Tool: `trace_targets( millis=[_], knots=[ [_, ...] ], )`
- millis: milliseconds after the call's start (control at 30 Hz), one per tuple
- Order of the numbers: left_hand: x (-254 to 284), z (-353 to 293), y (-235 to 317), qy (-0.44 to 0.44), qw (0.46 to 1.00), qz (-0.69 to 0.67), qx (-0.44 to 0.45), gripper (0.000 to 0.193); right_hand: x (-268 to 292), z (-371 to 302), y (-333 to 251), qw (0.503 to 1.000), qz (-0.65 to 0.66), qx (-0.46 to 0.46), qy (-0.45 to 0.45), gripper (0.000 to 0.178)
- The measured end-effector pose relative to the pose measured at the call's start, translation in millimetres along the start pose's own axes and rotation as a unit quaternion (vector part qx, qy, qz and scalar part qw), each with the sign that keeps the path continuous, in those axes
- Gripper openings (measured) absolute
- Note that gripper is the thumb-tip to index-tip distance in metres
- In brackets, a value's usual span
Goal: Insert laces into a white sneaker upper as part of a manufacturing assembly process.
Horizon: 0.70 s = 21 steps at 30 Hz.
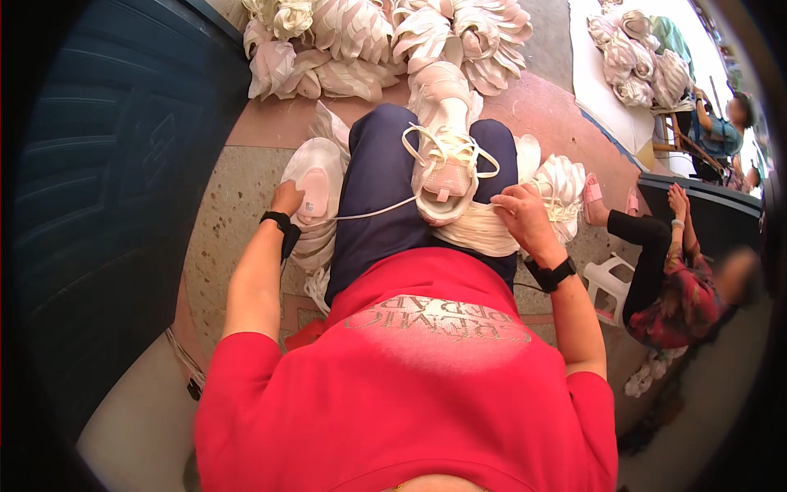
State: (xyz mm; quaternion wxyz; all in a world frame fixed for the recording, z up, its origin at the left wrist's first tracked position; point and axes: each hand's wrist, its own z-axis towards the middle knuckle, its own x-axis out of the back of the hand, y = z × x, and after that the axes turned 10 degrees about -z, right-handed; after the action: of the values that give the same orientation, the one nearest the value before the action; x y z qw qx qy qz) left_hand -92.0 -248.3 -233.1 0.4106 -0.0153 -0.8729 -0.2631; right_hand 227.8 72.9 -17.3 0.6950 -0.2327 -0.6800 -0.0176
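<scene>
A pale pink and white shoe lies between my thighs, its cream laces looped loosely over the tongue. A taut white lace runs from the side of the shoe leftward to my left hand, which is closed on it. That hand is beside another pale shoe with a pink insole. Right of the shoe, my right hand has its fingers bent and drawn together over a bundle of white laces on my lap. Whatever is between those fingertips, if anything, is too small to make out.
Bundled pale shoe uppers are heaped ahead of me, with another bundle by my right knee. A dark blue door stands at the left. On the right, a seated person is near a white stool. More people sit farther off.
</scene>
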Motion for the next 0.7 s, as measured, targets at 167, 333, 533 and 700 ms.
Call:
trace_targets(
  millis=[167,333,533,700],
  knots=[
    [-7.1,-12.6,27.6,0.102,0.987,0.097,0.079,0.028,2.7,7.4,-23.6,0.997,-0.057,0.042,-0.042,0.008],
    [6.0,-1.0,21.1,0.098,0.989,0.041,0.107,0.025,-11.3,11.9,-24.5,0.990,-0.098,0.053,-0.087,0.006],
    [13.4,-4.0,32.1,0.109,0.993,0.044,-0.016,0.019,1.3,12.0,-34.9,0.989,-0.112,0.052,-0.083,0.006],
    [73.6,-22.4,18.9,0.261,0.963,-0.055,0.036,0.012,70.7,22.6,-26.6,0.967,0.180,-0.168,-0.067,0.007]
  ],
)
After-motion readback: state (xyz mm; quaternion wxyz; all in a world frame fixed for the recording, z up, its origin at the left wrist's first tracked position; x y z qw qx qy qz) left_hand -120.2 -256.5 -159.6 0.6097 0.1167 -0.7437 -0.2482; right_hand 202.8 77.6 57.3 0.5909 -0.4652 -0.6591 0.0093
